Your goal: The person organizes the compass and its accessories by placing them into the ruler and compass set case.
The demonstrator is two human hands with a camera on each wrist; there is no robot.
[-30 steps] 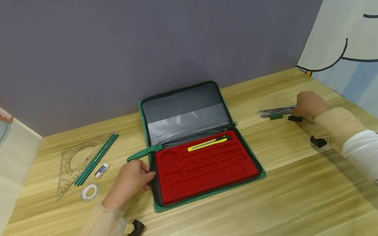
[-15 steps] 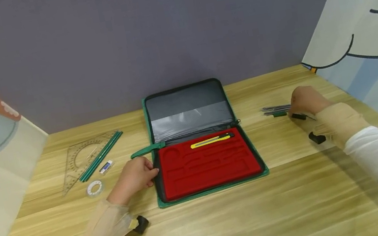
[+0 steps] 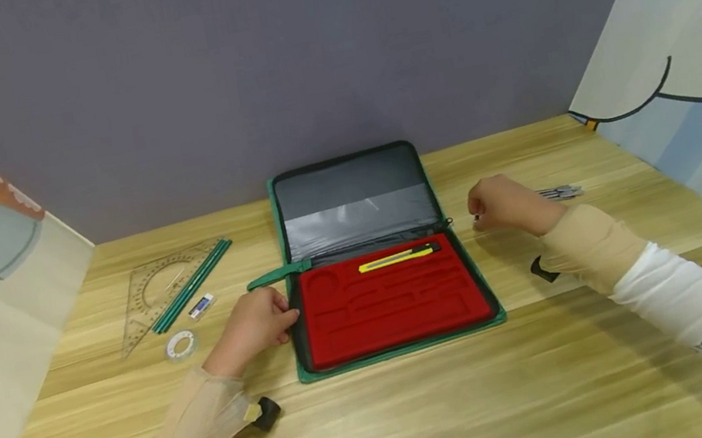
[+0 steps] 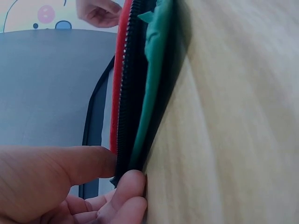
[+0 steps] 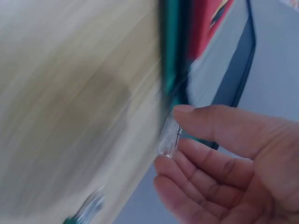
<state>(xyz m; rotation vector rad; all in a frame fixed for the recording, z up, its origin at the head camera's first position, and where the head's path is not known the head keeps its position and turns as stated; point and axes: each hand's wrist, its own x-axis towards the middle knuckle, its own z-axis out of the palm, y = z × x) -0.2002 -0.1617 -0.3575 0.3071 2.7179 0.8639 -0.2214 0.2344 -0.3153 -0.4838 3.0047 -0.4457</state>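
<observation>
Now clear tube [image 5: 168, 136] pointing caseward [image 3: 386, 260].

bright even light, soft shadows, motion-blurred right wrist view

Right wrist view streaks with blur; clear piece [image 5: 168, 136] unidentifiable; metal tools [image 3: 561, 193] too small

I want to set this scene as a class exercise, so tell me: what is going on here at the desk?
A person sits at a wooden table with an open green zip case in front of them. The left hand grips the case's left edge. The right hand pinches a small clear piece beside the case's right edge. A yellow utility knife already lies in the red tray. Green pencils, a set square, an eraser and a tape roll lie to the left.
</observation>
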